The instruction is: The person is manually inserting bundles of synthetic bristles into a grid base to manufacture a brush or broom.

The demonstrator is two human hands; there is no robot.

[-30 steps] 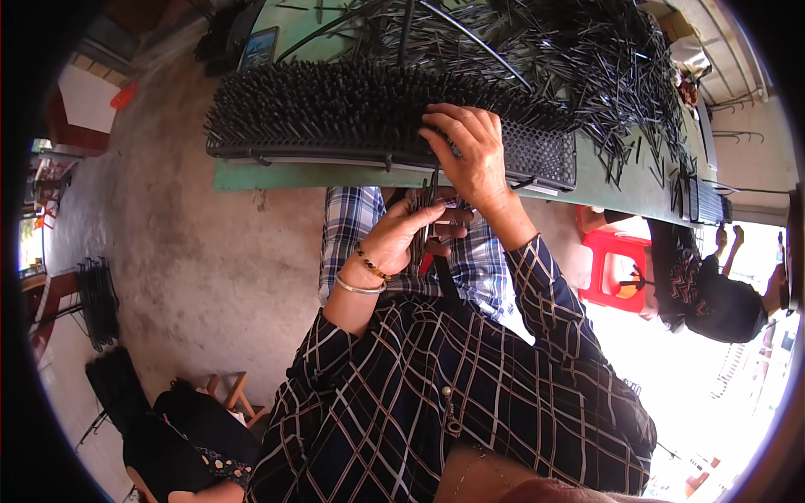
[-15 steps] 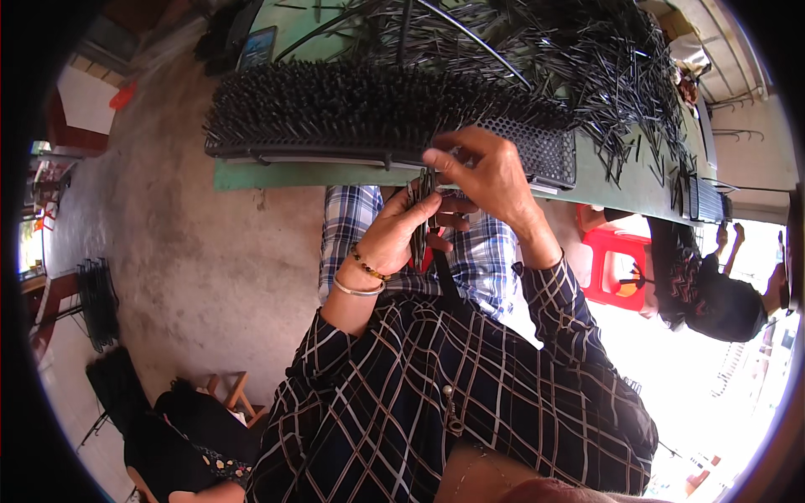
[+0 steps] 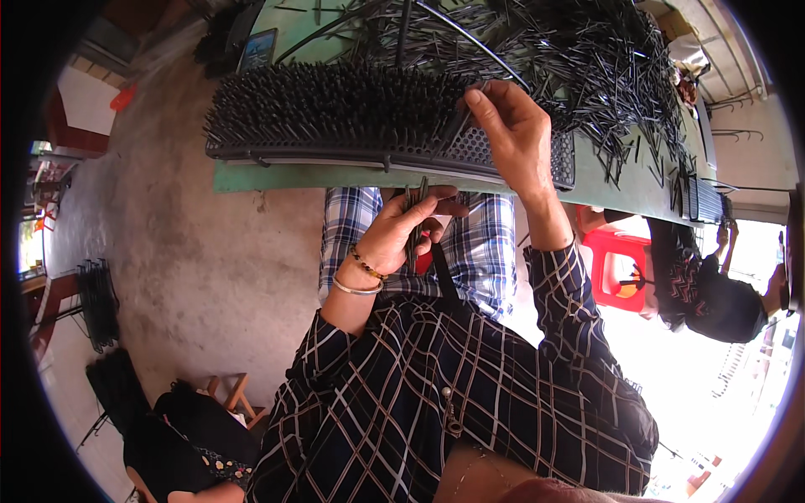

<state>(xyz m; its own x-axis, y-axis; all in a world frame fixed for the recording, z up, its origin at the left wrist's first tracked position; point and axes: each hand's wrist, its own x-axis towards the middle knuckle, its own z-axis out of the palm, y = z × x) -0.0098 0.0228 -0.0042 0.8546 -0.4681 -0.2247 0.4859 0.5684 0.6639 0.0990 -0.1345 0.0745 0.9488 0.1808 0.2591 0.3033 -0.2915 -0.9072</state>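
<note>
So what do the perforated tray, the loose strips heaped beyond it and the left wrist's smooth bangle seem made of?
Perforated tray: probably matte black plastic, from its dull, even surface. Loose strips: possibly plastic, glossy black with bright glints. Bangle: likely polished metal, silvery and reflective.

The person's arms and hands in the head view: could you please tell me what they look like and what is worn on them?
The left hand and right hand are gloveless. On the left are a dark-and-amber beaded bracelet and a silvery bangle. Both sleeves are dark with pale crossing lines.
</note>
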